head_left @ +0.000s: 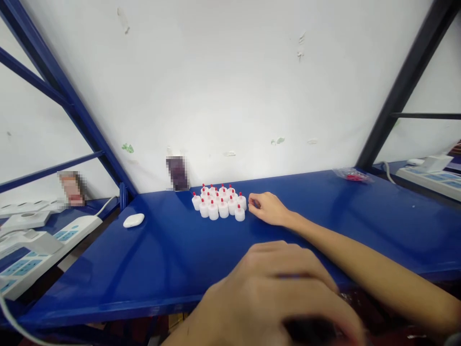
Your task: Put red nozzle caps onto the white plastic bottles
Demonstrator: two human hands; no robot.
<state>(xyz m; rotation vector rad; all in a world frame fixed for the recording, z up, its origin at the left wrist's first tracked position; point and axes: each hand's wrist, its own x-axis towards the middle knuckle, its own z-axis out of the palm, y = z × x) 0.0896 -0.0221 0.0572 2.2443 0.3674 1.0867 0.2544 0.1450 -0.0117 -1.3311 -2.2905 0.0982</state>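
Note:
Small white bottles [213, 211] with red pointed tips stand upright in a tight cluster on the blue table. My right hand [266, 207] rests on the table just right of the cluster. Its thumb and fingers are curled together around a small hollow, in which no thing shows. Close to the camera, above the table's front edge, my left hand [277, 293] looks large and blurred. Its fingers are bent downward with a dark gap under them; anything they hold is hidden.
A white rounded case [133, 220] lies at the table's left. A clear bag with red pieces [355, 177] lies at the back right. A pixelated dark object [178, 174] leans on the wall. Power strips [54, 250] lie beyond the left edge; metal posts [399, 81] flank the table.

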